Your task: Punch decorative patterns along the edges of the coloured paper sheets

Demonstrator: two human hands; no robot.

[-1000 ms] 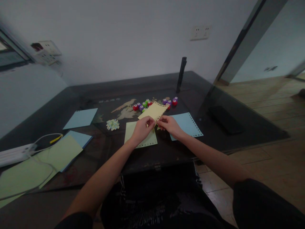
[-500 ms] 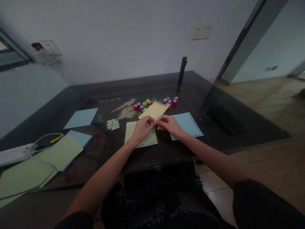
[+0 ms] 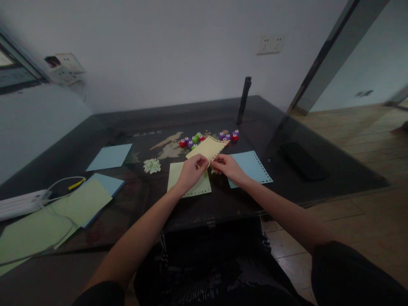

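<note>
Pinching the yellow sheet [image 3: 208, 148] at its near edge, left hand [image 3: 190, 172] and right hand [image 3: 227, 167] both closed on it above the table [image 3: 318, 140], near the punches [image 3: 193, 139], with green sheet [image 3: 191, 187] and blue sheet [image 3: 255, 168] already edge-punched.

No words, numbers or brand marks can be read. The surface [image 3: 105, 127] carries a short pale line of marks [image 3: 147, 133] above the map picture [image 3: 168, 146], too blurred and small to make out.
</note>
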